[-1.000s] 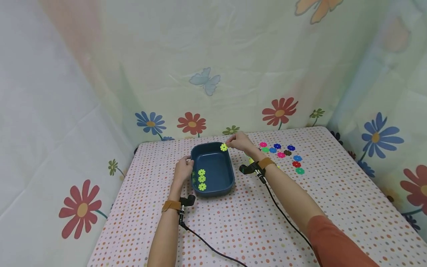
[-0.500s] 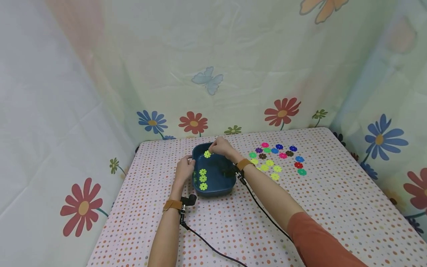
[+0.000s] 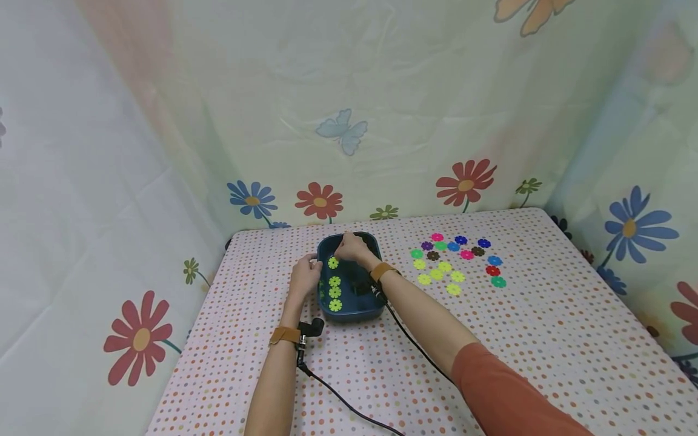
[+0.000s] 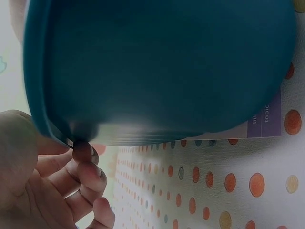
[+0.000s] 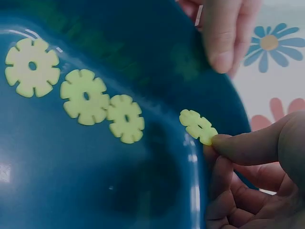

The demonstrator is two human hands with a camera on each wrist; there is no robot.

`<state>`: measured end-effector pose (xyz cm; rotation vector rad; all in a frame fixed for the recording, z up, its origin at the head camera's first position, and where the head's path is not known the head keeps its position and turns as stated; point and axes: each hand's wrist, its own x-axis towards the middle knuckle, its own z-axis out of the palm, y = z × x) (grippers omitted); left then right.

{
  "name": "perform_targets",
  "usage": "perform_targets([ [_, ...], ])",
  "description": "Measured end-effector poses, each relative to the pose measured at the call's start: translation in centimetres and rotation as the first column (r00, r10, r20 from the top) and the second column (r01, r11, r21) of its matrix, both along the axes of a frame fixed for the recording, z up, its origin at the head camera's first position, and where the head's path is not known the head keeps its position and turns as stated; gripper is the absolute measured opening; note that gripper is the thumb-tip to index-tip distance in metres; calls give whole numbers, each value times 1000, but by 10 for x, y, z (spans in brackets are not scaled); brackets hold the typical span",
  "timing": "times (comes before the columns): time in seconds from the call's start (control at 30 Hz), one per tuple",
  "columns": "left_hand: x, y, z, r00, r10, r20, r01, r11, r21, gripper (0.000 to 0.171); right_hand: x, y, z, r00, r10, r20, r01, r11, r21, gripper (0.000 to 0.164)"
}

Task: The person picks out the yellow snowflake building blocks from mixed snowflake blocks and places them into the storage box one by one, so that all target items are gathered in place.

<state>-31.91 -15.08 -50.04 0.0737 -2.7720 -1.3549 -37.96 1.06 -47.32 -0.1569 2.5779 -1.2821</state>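
My right hand [image 3: 353, 247] is inside the dark blue rectangular tub [image 3: 357, 316], pinching a yellow notched flower-shaped disc [image 5: 199, 126] between thumb and fingertip. The disc is tilted near the tub's far left inner corner in the head view. Three more yellow discs [image 5: 86, 97] lie in a row along the left side of the tub floor. At the tub's left rim, my left hand [image 3: 304, 277] grips the edge; in the left wrist view its thumb and fingers [image 4: 86, 151] pinch the rim from both sides.
Right of the tub lie several loose yellow discs [image 3: 436, 274] and, beyond them, pink, blue, green, red, purple and brown discs [image 3: 467, 255]. A printed card [image 4: 267, 114] shows beneath the tub. A black cable [image 3: 406, 332] trails from each wrist camera.
My right hand has moved left and down from the tub's far right rim into the tub, carrying the yellow disc. The left hand stays on the rim.
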Motion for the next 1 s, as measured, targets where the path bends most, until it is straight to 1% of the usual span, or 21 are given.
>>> perform_targets([
  [0.13, 0, 0, -1, 1000, -2, -17, 2, 1000, -10, 40, 1, -4, -4, 1000, -12, 26, 10, 999, 40, 45],
  [0.37, 0, 1, -1, 1000, 8, -21, -8, 1000, -8, 39, 2, -7, -7, 999, -27, 32, 25, 997, 73, 38],
  [0.43, -1, 1, -2, 1000, 9, -15, -10, 1000, -13, 39, 1, -7, -8, 999, -28, 33, 25, 996, 89, 34],
  [0.63, -3, 2, -2, 1000, 13, 16, -13, 1000, -5, 40, 0, -6, -12, 999, -31, 28, 27, 989, 144, 12],
  [0.73, -4, 2, -2, 1000, 10, 20, -10, 1000, -5, 40, 2, -6, -13, 1000, -26, 13, 24, 987, 159, 6],
  [0.8, -4, 2, -3, 1000, 8, 19, -8, 1000, -8, 40, 3, -6, -14, 1000, -16, -3, 17, 985, 171, 8],
  [0.9, -4, 1, -4, 1000, 6, 12, -6, 1000, -11, 40, 6, -6, -16, 1000, 1, -31, 5, 982, 188, 20],
  [1.0, -4, 0, -4, 1000, 8, 10, -8, 1000, -9, 40, 7, -8, -18, 999, 14, -46, -5, 979, 205, 26],
])
